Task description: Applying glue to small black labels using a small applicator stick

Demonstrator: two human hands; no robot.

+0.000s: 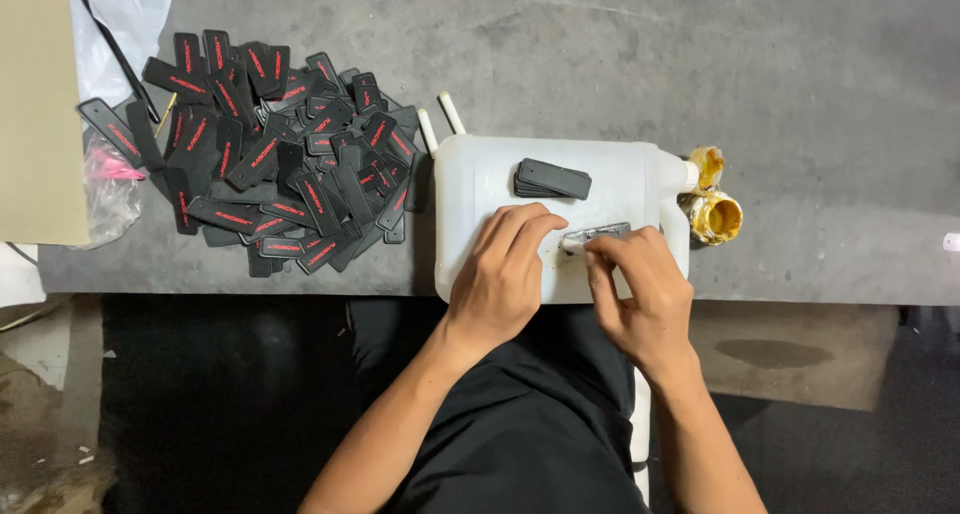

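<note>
A white plastic jug (480,179) lies flat on the grey table. On its side rests one dark rubber patch (600,234), shiny with glue. My left hand (505,274) presses that patch at its left end with the fingertips. My right hand (640,289) grips a small white-handled tool whose tip touches the patch. A short stack of black patches (552,178) lies on the jug just beyond my hands.
A big heap of black rubber patches with red lettering (270,154) covers the table to the left. A small open tin of yellow glue (712,216) stands right of the jug. Plastic bags (112,189) and a beige board (38,104) sit far left.
</note>
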